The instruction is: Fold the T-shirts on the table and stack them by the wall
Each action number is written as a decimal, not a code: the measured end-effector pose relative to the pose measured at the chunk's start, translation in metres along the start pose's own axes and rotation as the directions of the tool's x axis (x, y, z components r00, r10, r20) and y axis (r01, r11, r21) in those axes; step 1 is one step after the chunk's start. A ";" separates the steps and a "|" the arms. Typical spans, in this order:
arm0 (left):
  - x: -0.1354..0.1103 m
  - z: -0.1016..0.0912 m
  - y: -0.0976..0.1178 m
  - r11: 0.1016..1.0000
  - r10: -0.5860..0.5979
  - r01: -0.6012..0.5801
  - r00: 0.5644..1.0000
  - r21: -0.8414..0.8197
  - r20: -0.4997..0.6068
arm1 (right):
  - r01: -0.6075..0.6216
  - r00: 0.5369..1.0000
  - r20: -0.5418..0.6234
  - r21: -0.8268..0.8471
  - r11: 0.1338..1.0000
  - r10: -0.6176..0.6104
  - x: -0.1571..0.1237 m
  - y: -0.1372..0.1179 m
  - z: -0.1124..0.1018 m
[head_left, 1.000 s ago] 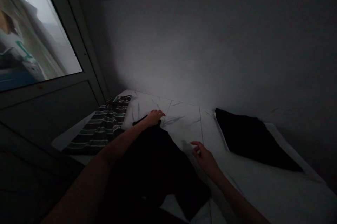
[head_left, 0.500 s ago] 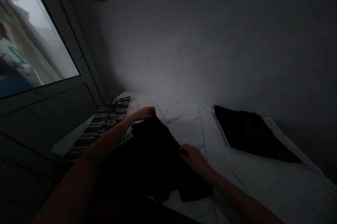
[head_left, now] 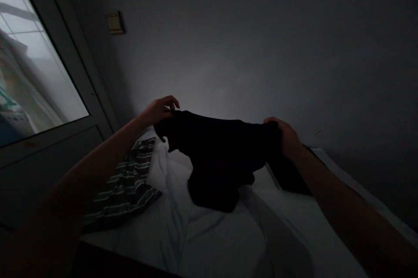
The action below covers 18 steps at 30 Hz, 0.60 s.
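Observation:
A black cloth garment (head_left: 218, 158) hangs in the air above the bed, stretched between my hands. My left hand (head_left: 160, 111) holds its left corner, with the fingertips curling up above the fabric. My right hand (head_left: 281, 136) grips the opposite end, its fingers wrapped over the top edge. The garment's shape is hard to make out in the dim light. Below my left forearm, a dark garment with pale stripes (head_left: 126, 186) lies crumpled on the white bedsheet (head_left: 170, 230).
A black pillow (head_left: 289, 175) lies partly hidden behind the raised garment and my right hand. A grey wall rises behind the bed, with a wall switch (head_left: 115, 22) on it. A glass door (head_left: 39, 56) stands at the left.
Both hands have lifted the black garment off the bed and spread it wider. The view has tilted upward, and the sheet beneath now shows creases.

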<state>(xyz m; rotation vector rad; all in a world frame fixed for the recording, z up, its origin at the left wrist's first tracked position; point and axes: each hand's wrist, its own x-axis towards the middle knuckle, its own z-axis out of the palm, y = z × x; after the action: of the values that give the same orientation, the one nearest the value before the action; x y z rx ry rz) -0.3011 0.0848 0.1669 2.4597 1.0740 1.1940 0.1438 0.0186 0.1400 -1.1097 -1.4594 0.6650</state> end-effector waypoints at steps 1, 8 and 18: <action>-0.001 -0.004 0.006 1.000 -0.007 0.006 0.997 0.019 0.072 | 0.005 0.996 0.091 -0.061 0.998 0.000 0.001 -0.009 -0.006; -0.021 0.003 0.012 0.984 -0.175 0.176 0.949 0.022 0.264 | 0.125 0.924 0.377 -0.450 0.884 0.061 -0.009 -0.028 -0.030; -0.018 0.023 0.008 0.971 -0.171 0.184 0.981 -0.156 0.092 | 0.331 0.740 0.672 -0.325 0.886 -0.030 -0.031 -0.030 -0.029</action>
<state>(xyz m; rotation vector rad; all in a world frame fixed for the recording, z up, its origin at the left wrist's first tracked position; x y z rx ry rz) -0.2874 0.0698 0.1449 2.2159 1.1008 1.0768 0.1613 -0.0261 0.1587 -1.0780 -2.3906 0.6327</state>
